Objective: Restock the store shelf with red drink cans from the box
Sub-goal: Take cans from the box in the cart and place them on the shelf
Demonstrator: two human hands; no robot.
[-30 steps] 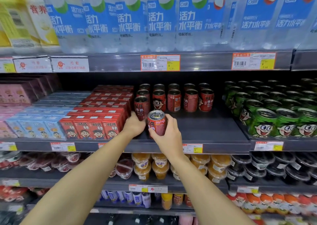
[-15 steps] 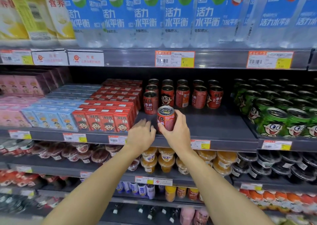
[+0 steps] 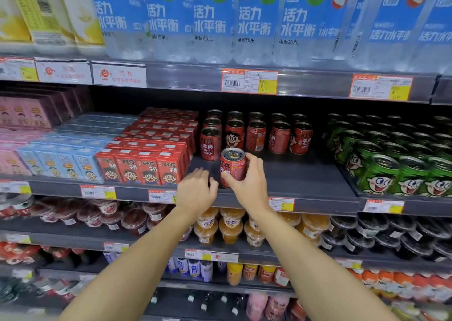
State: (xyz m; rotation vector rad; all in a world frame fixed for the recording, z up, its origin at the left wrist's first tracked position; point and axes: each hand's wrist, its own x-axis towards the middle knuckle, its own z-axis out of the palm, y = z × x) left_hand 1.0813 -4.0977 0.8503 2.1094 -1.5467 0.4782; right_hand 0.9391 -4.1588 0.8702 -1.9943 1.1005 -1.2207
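My right hand (image 3: 249, 183) grips a red drink can (image 3: 232, 165), upright, at the front of the dark middle shelf (image 3: 293, 181). Just left of it, my left hand (image 3: 197, 190) hovers over the shelf's front edge with fingers apart and nothing in it. Behind the held can, several more red cans (image 3: 256, 134) stand in rows at the back of the shelf, the nearest one (image 3: 210, 143) at the left. The box is not in view.
Red milk cartons (image 3: 146, 159) fill the shelf to the left, then blue and pink ones. Green cans (image 3: 396, 159) crowd the right. Large water bottles (image 3: 220, 22) stand on the shelf above. Jelly cups (image 3: 230, 225) sit on the shelf below.
My left hand has drawn back from the nearest shelved can to the shelf's front edge, empty. The right hand still holds its can, slightly nearer the front. The camera shifted a little leftward.
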